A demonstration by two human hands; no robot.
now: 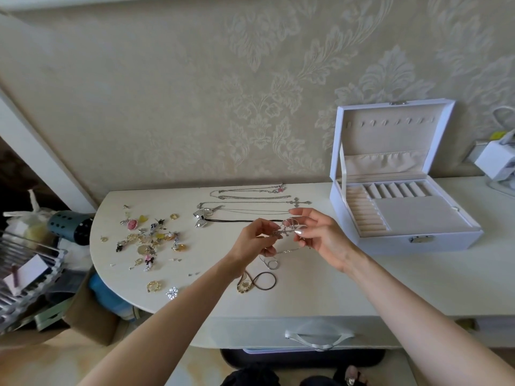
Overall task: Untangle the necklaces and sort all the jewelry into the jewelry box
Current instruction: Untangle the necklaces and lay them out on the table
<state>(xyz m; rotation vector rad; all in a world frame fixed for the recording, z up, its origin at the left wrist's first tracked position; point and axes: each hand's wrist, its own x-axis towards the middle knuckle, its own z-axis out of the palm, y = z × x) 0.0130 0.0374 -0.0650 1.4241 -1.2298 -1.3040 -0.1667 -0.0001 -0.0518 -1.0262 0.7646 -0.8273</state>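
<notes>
Left hand (255, 239) and right hand (320, 236) are each pinching the tangled silver necklace (288, 231) in curled fingertips, mid-table, with thin chain and a cross pendant hanging between them over the smooth white table (362, 288), whose plain top is running on to the near edge and rightward. The white jewelry box (446, 238) is sitting open to the right, apart from the hands, showing beige padded slots, lid upright by the wall. Straightened chains (250, 203) are lying behind the hands, a brown cord necklace (264, 281) just in front, and small trinkets (147, 238) are crowding the rounded left end.
</notes>
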